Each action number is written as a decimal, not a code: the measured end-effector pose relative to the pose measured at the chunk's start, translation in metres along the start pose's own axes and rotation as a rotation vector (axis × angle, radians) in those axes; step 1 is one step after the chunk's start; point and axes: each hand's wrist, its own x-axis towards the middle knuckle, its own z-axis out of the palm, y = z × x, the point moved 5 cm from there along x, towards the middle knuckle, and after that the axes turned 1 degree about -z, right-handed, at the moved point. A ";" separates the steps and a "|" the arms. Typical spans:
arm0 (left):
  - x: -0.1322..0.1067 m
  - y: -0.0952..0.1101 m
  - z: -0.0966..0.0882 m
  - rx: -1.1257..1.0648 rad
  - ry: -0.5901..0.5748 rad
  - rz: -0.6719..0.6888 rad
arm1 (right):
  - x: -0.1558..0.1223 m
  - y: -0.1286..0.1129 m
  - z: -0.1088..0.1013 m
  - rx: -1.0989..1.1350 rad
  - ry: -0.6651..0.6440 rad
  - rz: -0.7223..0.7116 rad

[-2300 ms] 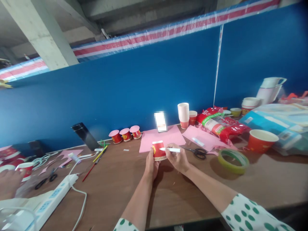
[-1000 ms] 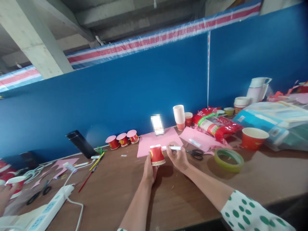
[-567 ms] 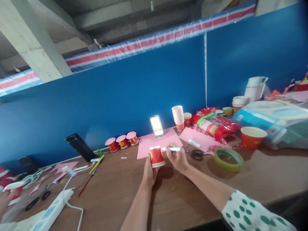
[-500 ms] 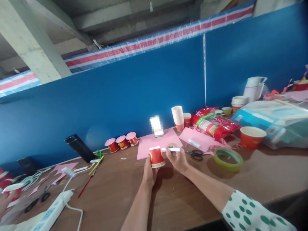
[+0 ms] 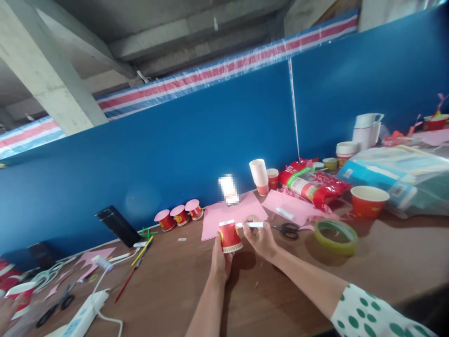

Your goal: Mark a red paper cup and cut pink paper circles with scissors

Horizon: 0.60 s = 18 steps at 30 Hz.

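My left hand [image 5: 220,262] is closed around a small red paper cup [image 5: 230,237], with the wider zigzag-patterned rim facing down and a white band at the top. In my right hand [image 5: 260,239] is a slim white pen, like a marker [image 5: 253,225], pinched between fingers and thumb. Its tip points left, close beside the cup's upper right edge; whether it touches, I cannot tell. Behind the cup lie pink paper sheets [image 5: 210,224]. Black-handled scissors [image 5: 289,230] rest just right of my right hand.
Three red cup pieces with pink discs [image 5: 179,215] stand along the blue partition [image 5: 175,150]. To the right are a tape roll [image 5: 336,238], an orange-red cup [image 5: 369,202] and a red packet [image 5: 312,182]. A power strip [image 5: 86,313] and another person's hand [image 5: 9,311] are at left.
The camera view has shifted slightly, so the table sits lower in the picture. Both hands keep the cup and pen in nearly the same position.
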 end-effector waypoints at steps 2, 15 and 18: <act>0.000 0.000 0.000 0.002 -0.005 0.001 | -0.001 0.000 0.001 0.004 0.003 -0.001; 0.000 0.000 0.002 -0.002 0.009 -0.008 | 0.001 -0.009 -0.002 0.044 -0.003 -0.007; -0.001 0.000 0.003 0.013 0.015 -0.015 | 0.002 -0.009 -0.004 0.032 0.001 -0.001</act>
